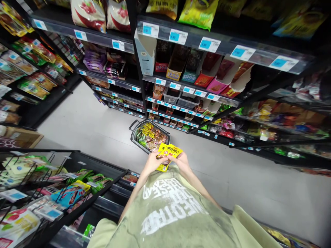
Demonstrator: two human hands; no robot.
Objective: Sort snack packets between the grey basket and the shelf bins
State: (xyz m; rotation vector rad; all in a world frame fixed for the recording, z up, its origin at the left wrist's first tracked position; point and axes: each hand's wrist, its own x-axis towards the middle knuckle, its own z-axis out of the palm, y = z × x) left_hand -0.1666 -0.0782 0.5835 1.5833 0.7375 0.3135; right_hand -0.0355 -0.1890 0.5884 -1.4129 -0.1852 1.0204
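Observation:
My left hand (152,162) and my right hand (181,160) meet in front of my chest, both closed on a small stack of yellow snack packets (169,152). Each hand grips one side of the stack, with fingers curled round its edges. Just beyond the packets, on the grey floor, stands a dark shopping basket (134,137) filled with several mixed snack packs. My green printed shirt covers the lower middle of the view.
Black store shelves (196,94) with blue price tags rise ahead and to the right, full of boxes and bags. A wire rack (77,203) with packets stands at lower left. More shelving (33,82) lines the far left. Grey aisle floor (98,127) runs between them.

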